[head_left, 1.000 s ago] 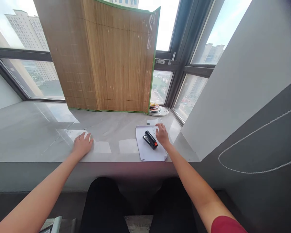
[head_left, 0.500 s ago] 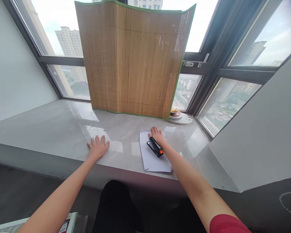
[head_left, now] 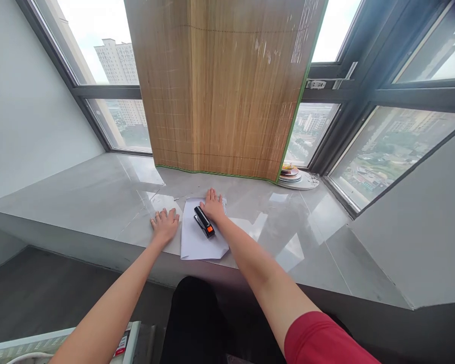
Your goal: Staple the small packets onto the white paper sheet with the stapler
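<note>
White paper sheets (head_left: 197, 240) lie flat on the grey stone worktop (head_left: 98, 197), near its front edge, rectangular, matte, lower right corner slightly askew as if more than one sheet is stacked; a black stapler (head_left: 203, 221) with an orange end sits on the sheets, long and narrow, glossy plastic, pointing away and to the left; right hand (head_left: 213, 205) lies palm down on the far end of the sheets just beside the stapler's far tip, fingers spread and flat, gripping nothing; left hand (head_left: 165, 224) rests palm down on the bare worktop just left of the sheets, fingers splayed, holding nothing, its edge touching or nearly touching the paper margin, cannot tell which; worktop polished, reflecting pale window patches; behind, a bamboo slat screen (head_left: 227, 86) with green edging stands upright against the window (head_left: 394, 146); to its right, a small stack of plates (head_left: 296, 177) in the corner; red sleeve (head_left: 326, 338) on the right arm. Against half a second earlier: the left hand was well apart from the sheets, now just beside them; the right hand remains on the paper's far end; stapler unchanged on the sheets; view has swung, placing paper left of centre.
</note>
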A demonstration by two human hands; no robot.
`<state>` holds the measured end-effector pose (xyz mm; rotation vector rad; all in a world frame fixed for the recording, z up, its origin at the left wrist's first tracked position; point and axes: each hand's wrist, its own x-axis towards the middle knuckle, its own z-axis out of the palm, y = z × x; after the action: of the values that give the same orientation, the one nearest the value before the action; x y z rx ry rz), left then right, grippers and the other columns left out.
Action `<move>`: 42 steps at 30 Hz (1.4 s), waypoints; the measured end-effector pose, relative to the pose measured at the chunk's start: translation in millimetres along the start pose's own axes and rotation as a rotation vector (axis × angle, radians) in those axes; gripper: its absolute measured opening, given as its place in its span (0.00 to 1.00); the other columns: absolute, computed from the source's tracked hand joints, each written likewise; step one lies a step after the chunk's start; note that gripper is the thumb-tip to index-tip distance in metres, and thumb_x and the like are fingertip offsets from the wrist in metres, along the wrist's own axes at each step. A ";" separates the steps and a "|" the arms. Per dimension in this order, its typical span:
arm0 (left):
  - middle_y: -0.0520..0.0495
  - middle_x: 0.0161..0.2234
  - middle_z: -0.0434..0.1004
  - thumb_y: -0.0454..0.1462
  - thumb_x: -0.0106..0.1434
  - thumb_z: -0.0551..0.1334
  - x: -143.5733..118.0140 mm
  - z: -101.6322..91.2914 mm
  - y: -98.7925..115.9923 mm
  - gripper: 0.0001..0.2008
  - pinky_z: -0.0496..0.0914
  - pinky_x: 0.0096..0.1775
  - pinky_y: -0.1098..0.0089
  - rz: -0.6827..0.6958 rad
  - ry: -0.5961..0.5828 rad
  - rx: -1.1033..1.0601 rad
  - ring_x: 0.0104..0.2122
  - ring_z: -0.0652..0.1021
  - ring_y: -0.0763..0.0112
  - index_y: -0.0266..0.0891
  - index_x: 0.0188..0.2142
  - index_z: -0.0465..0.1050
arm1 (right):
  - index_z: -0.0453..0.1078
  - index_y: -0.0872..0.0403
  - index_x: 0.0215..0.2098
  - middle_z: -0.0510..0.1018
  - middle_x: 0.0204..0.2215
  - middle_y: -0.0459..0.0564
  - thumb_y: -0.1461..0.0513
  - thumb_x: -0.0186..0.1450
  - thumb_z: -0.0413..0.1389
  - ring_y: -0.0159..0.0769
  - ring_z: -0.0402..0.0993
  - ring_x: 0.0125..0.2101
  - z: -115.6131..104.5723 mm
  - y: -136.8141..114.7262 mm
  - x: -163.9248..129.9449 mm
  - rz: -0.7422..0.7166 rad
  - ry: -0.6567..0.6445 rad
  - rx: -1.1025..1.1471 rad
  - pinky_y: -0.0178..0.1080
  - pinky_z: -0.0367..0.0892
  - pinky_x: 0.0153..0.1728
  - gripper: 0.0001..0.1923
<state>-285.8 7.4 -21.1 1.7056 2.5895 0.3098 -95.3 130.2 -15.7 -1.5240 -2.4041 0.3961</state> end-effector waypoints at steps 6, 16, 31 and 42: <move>0.28 0.72 0.56 0.42 0.78 0.45 -7.1 -2.2 6.9 0.27 0.53 0.66 0.33 0.035 0.051 0.063 0.71 0.56 0.36 0.39 0.71 0.63 | 0.36 0.73 0.77 0.36 0.78 0.66 0.50 0.76 0.37 0.52 0.32 0.78 -3.8 22.1 -13.7 0.029 0.000 -0.037 0.55 0.31 0.75 0.44; 0.27 0.68 0.62 0.38 0.75 0.49 -7.7 -2.3 9.2 0.24 0.58 0.64 0.34 0.003 0.138 -0.046 0.68 0.62 0.36 0.36 0.65 0.70 | 0.39 0.74 0.77 0.40 0.77 0.68 0.50 0.77 0.38 0.53 0.37 0.77 -48.2 135.4 -75.2 0.196 0.067 -0.131 0.54 0.36 0.75 0.43; 0.38 0.65 0.71 0.39 0.72 0.59 -95.6 34.3 188.5 0.20 0.58 0.67 0.46 0.761 -0.039 -0.275 0.66 0.69 0.48 0.44 0.61 0.73 | 0.70 0.58 0.63 0.77 0.61 0.62 0.62 0.73 0.44 0.45 0.71 0.62 -90.7 194.8 -112.9 0.147 0.443 0.223 0.48 0.62 0.65 0.24; 0.40 0.51 0.73 0.42 0.72 0.59 -91.3 34.4 185.8 0.11 0.65 0.59 0.52 0.772 0.033 -0.274 0.53 0.76 0.50 0.42 0.51 0.73 | 0.73 0.52 0.49 0.78 0.44 0.50 0.55 0.62 0.66 0.39 0.75 0.38 -72.0 166.0 -230.5 0.038 0.404 0.317 0.39 0.69 0.40 0.18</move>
<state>-76.2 0.1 -29.6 2.4929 1.6722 0.6618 164.5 -4.8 -27.7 -1.3578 -1.9039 0.4079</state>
